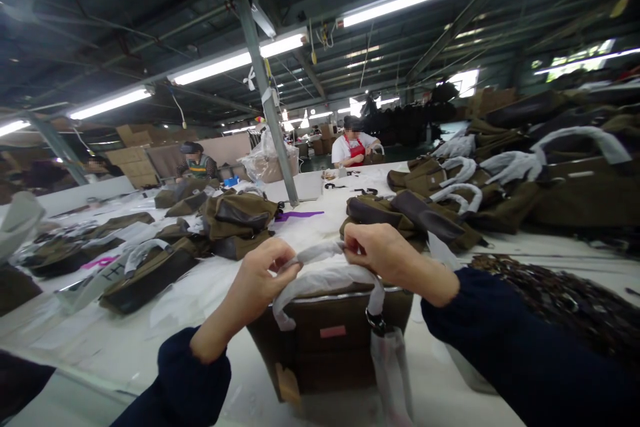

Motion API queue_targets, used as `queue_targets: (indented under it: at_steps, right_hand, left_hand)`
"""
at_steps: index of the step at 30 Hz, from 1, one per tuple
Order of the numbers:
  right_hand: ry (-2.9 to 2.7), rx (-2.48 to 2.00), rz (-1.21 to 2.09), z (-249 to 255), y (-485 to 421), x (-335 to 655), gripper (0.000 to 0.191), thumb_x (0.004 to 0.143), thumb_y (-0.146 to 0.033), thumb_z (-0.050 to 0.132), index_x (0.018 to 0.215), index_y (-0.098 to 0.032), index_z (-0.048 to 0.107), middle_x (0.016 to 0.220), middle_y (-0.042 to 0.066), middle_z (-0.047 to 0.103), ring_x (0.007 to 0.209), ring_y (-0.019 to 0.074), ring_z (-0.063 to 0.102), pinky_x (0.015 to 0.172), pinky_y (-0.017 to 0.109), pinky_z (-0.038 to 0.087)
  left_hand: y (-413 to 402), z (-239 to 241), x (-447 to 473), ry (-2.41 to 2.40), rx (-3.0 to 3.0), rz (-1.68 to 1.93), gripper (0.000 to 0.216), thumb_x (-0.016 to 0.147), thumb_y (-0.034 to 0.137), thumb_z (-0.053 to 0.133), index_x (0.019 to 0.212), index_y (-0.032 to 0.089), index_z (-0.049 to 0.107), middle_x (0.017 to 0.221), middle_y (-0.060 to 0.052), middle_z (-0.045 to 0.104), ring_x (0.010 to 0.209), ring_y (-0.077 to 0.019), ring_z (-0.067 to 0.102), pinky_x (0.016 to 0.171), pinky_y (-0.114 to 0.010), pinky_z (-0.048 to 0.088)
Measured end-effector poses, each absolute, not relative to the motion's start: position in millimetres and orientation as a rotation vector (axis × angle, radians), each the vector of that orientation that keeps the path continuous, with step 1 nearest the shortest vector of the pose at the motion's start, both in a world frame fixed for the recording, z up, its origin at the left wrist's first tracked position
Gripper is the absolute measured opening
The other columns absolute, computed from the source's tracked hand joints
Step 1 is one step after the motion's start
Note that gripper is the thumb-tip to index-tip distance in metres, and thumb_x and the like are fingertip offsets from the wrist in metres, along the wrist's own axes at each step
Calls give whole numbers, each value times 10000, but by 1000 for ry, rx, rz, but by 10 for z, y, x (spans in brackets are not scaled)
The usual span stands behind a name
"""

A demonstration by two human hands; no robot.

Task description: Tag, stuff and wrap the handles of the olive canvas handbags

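An olive-brown handbag (330,340) stands upright on the table in front of me, with a zipper along its top and a small pink label on its side. White wrapping covers its near handle (330,278). Behind that rises the far handle (320,252), also wrapped in white. My left hand (263,273) pinches the far handle at its left part, thumb and fingers together. On the other side, my right hand (380,253) grips the same handle with closed fingers. A wrapped strap (393,373) hangs from a metal ring at the bag's right.
Piles of olive bags (585,180) fill the right side, and more bags (235,217) lie left on the white table (200,320). A metal post (273,127) rises beyond. Dark hardware (555,307) is heaped near my right arm. Co-workers sit further back.
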State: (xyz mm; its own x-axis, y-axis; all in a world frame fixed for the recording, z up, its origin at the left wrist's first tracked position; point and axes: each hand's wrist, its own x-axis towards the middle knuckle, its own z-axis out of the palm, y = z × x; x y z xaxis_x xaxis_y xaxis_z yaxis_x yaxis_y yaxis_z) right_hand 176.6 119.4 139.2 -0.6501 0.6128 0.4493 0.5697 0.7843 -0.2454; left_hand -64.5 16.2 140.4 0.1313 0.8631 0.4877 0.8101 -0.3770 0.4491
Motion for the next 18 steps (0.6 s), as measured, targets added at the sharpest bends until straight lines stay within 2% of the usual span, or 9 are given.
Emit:
queue_targets:
  at_steps: [4, 7, 10, 13, 15, 17, 18]
  right_hand:
    - [-2343, -846, -262, 1292, 1152, 1716, 56, 835, -127, 518, 817, -171, 545, 744, 41, 616, 639, 143, 511, 576, 282, 246]
    - [-2287, -810, -310, 1184, 1167, 1703, 108, 842, -89, 474, 829, -176, 537, 760, 45, 614, 659, 148, 522, 589, 289, 255]
    - [-2275, -820, 7, 1176, 1225, 1725, 141, 825, -108, 538, 945, -181, 546, 823, 45, 641, 719, 159, 557, 632, 268, 316]
    - [-2248, -643, 674, 1311, 1277, 1768, 431, 845, -168, 570, 1260, -202, 456, 1030, 69, 676, 857, 172, 608, 717, 261, 404]
    - [-2246, -490, 978, 1442, 1274, 1779, 484, 917, -266, 523, 1378, -210, 387, 1114, 81, 660, 907, 171, 605, 734, 262, 427]
    - [-2337, -425, 1028, 1543, 1244, 1763, 429, 958, -389, 485, 1344, -205, 467, 1048, 57, 657, 855, 161, 583, 701, 251, 416]
    - [-2407, -419, 985, 1568, 1227, 1746, 406, 947, -444, 507, 1268, -198, 541, 977, 36, 650, 812, 153, 562, 677, 245, 400]
  left_hand:
    - [141, 1362, -629, 1883, 2411, 1131, 150, 837, 187, 565, 711, 209, 488, 713, 28, 480, 671, -131, 478, 627, -248, 366]
    - [153, 1362, -617, 2076, 2429, 1132, 146, 781, 151, 560, 760, 226, 436, 751, 29, 473, 679, -143, 474, 639, -260, 354]
    - [187, 1372, -593, 2154, 2283, 1128, 158, 779, 146, 534, 849, 239, 427, 839, 17, 549, 745, -165, 539, 701, -273, 384]
    - [229, 1395, -560, 1972, 2085, 1202, 243, 791, 139, 516, 1000, 247, 454, 932, 4, 621, 851, -186, 604, 763, -282, 418]
    - [254, 1414, -538, 1836, 2026, 1238, 312, 795, 135, 515, 1085, 240, 470, 978, -8, 641, 905, -191, 614, 769, -278, 429]
    - [273, 1425, -526, 1763, 2035, 1241, 345, 801, 130, 508, 1132, 227, 501, 1015, -19, 644, 941, -194, 607, 777, -276, 434]
    - [280, 1424, -529, 1754, 2048, 1235, 356, 803, 129, 506, 1146, 223, 519, 1032, -23, 642, 955, -195, 601, 786, -276, 435]
